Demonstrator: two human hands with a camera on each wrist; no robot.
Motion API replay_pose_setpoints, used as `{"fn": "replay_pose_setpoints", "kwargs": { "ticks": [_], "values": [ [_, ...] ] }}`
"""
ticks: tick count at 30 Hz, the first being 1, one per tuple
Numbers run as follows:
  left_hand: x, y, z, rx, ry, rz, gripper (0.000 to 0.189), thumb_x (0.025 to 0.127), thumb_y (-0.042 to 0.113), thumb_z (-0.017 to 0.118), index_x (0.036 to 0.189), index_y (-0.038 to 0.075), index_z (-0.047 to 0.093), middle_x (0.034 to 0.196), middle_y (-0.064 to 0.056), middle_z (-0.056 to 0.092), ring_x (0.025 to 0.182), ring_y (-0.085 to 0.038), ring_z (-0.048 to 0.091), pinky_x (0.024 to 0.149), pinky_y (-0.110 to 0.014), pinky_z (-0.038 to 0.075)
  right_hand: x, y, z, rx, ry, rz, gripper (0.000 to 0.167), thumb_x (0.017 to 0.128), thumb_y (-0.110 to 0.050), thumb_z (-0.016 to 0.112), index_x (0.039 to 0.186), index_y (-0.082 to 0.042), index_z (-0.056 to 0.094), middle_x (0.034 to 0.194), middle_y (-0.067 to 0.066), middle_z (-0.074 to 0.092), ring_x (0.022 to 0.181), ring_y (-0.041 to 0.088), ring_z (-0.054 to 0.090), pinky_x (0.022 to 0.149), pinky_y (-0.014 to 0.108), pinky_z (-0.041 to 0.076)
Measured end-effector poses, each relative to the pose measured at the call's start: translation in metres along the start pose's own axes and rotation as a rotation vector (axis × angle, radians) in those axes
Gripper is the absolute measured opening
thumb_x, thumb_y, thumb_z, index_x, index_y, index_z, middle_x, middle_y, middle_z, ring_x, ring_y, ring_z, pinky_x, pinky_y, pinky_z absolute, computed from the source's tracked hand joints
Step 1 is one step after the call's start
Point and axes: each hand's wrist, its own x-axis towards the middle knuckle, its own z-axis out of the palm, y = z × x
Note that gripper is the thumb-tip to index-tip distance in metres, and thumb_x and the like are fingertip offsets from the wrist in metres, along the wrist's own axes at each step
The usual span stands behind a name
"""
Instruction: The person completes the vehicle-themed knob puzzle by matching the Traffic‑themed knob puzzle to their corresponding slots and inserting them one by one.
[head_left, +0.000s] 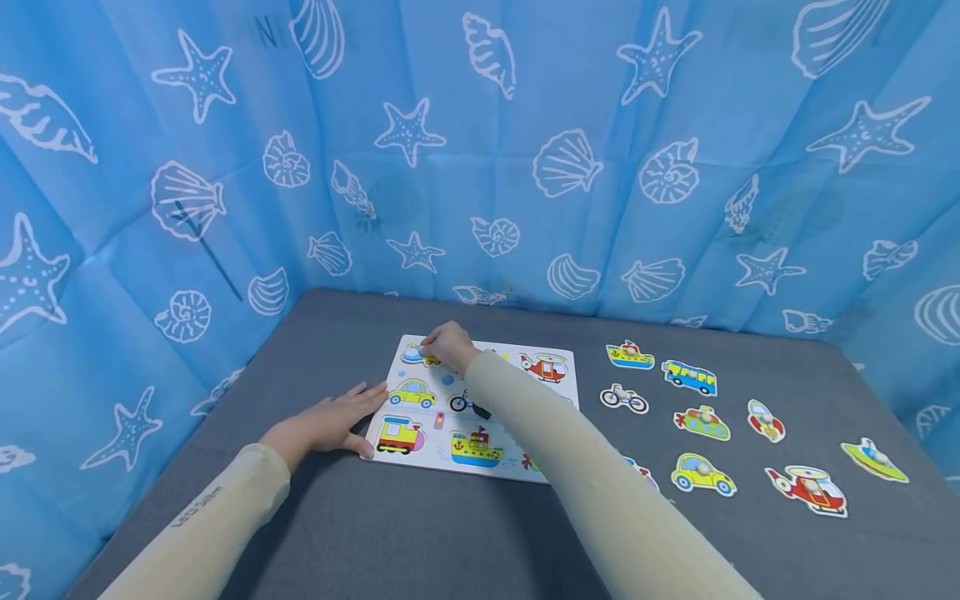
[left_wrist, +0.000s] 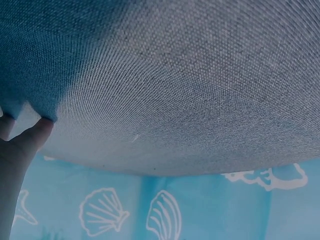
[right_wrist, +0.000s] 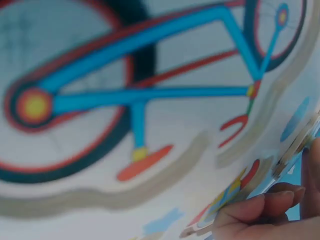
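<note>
A white puzzle board (head_left: 442, 463) printed with vehicles lies on the grey table. My left hand (head_left: 330, 425) rests at its left side, fingers spread, with fingertips at the edge and the thumb by the near-left corner. At the board's far-left slot, my right hand (head_left: 452, 348) pinches a small blue-and-yellow puzzle piece (head_left: 412, 354), partly hidden by the fingers. The right wrist view shows the curled fingers (right_wrist: 245, 212) low over the board, beyond a large printed bicycle (right_wrist: 190, 92). Only part of the left hand (left_wrist: 22, 145) shows in its own wrist view.
Right of the board lie several loose knobbed pieces, among them a ship (head_left: 630, 356), a bus (head_left: 688, 377), a bicycle (head_left: 624, 398), a yellow car (head_left: 702, 475), a rocket (head_left: 765, 421) and a helicopter (head_left: 810, 490). A blue shell-patterned curtain (head_left: 465, 200) hangs behind the table.
</note>
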Motion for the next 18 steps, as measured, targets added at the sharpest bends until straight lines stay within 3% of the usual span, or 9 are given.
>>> {"fn": "replay_pose_setpoints", "kwargs": {
  "ticks": [11, 18],
  "values": [
    [-0.0008, -0.0001, -0.0016, -0.001, -0.014, 0.015, 0.107, 0.077, 0.056, 0.071, 0.156, 0.011, 0.016, 0.162, -0.011, 0.013, 0.146, -0.039, 0.006, 0.108, -0.069, 0.012, -0.0006, -0.0049, -0.0013, -0.045, -0.011, -0.033, 0.014, 0.091, -0.018, 0.07, 0.101, -0.011, 0.076, 0.115, 0.007, 0.065, 0.107, 0.023, 0.058, 0.096, 0.04, 0.046],
    [-0.0006, -0.0002, -0.0021, -0.01, -0.01, 0.027, 0.107, 0.077, 0.057, 0.071, 0.156, 0.01, 0.017, 0.162, -0.01, 0.013, 0.147, -0.038, 0.006, 0.108, -0.069, 0.013, 0.0022, -0.0048, -0.0036, -0.035, -0.031, -0.002, 0.015, 0.089, -0.021, 0.072, 0.102, -0.014, 0.076, 0.115, 0.006, 0.065, 0.103, 0.021, 0.058, 0.093, 0.038, 0.047]
  ]
}}
